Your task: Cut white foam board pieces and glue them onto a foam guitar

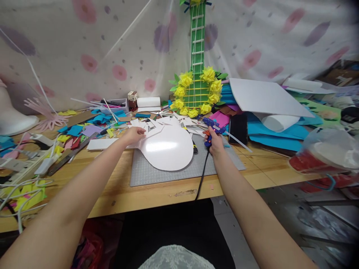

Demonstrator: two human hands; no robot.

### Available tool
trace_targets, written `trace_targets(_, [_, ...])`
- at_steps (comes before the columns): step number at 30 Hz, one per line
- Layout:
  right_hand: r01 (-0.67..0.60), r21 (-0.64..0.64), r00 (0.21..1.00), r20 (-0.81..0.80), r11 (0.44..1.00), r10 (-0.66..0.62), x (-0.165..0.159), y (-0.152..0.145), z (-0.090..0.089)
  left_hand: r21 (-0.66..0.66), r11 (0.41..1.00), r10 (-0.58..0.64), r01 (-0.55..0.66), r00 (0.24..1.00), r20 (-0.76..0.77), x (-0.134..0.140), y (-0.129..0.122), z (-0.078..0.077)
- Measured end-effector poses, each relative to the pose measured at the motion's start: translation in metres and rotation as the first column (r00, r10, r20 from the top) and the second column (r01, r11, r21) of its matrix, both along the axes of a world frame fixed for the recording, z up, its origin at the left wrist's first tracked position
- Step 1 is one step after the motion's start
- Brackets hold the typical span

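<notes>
My right hand (pixel 215 141) is wrapped round a blue hot glue gun (pixel 214 126) with an orange trigger. A long translucent glue stick (pixel 238 142) sticks out of its back, and a black cord (pixel 202 177) hangs from the grip. My left hand (pixel 135 135) has its fingers closed at one end of a thin white strip (pixel 155 132), over the upper left edge of a rounded, glossy white board (pixel 169 151). This board lies on a grey cutting mat (pixel 157 177). Several cut white pieces (pixel 166 121) are heaped behind it.
A green paper guitar with yellow flowers (pixel 198 91) stands at the back. Coloured scraps (pixel 98 119), a metal ruler (pixel 70 155) and power strips (pixel 22 168) crowd the left. On the right are a black phone (pixel 238 129), blue sheets (pixel 273 132) and a bagged red-and-white container (pixel 322 153).
</notes>
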State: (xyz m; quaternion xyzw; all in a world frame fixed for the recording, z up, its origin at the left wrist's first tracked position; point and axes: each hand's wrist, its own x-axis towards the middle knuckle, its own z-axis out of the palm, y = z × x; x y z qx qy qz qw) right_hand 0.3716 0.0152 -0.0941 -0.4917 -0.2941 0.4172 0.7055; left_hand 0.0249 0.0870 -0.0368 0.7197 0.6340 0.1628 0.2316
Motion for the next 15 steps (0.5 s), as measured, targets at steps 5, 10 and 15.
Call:
trace_targets(5, [0.008, -0.009, 1.0, 0.0, 1.0, -0.008, -0.001, -0.0007, 0.0014, -0.078, 0.997, -0.017, 0.028, 0.99, 0.14, -0.0019, -0.008, -0.003])
trace_targets(10, [0.016, 0.001, 1.0, -0.015, 1.0, -0.016, -0.0006, 0.0003, -0.0003, -0.109, 0.992, -0.04, 0.056, 0.989, 0.142, -0.0021, -0.0066, -0.0043])
trace_targets(15, [0.005, 0.011, 0.999, -0.032, 1.0, -0.005, -0.0006, 0.0004, -0.001, -0.162, 0.986, -0.02, 0.038, 0.994, 0.109, -0.0031, -0.0007, -0.0028])
